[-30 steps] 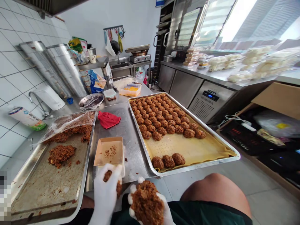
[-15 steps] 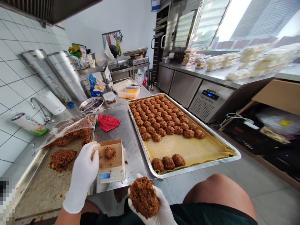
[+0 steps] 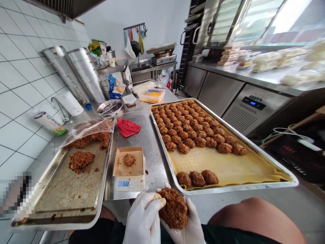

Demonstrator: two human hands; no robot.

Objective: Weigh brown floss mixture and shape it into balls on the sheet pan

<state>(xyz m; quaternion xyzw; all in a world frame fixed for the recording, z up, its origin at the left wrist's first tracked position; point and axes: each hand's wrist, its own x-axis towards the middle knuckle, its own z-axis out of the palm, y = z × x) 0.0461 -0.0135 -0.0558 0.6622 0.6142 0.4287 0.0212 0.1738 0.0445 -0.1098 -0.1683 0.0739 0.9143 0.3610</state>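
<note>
My right hand [image 3: 191, 223], in a white glove, cups a big lump of brown, shaggy mixture [image 3: 173, 208] low in the middle of the head view. Against the lump's left edge, my gloved left hand [image 3: 145, 217] has its fingers curled together, their tips stained brown; what they pinch, if anything, is hidden. Just beyond stands a digital kitchen scale [image 3: 131, 184] reading 63.2. It carries a brown paper tray [image 3: 137, 154] with a small ball of the mixture [image 3: 129, 160] in it.
On the right, a large baking tray [image 3: 228, 188] holds rows of brown balls [image 3: 188, 128] on a yellow liner. At left, a metal tray [image 3: 63, 200] bears loose mixture [image 3: 80, 160], partly under plastic film. A red cloth [image 3: 128, 127] lies between the trays.
My left hand has moved from beside the scale to the lump in my right hand. The scale's display has gone from 0.0 to 63.2. The view has shifted slightly.
</note>
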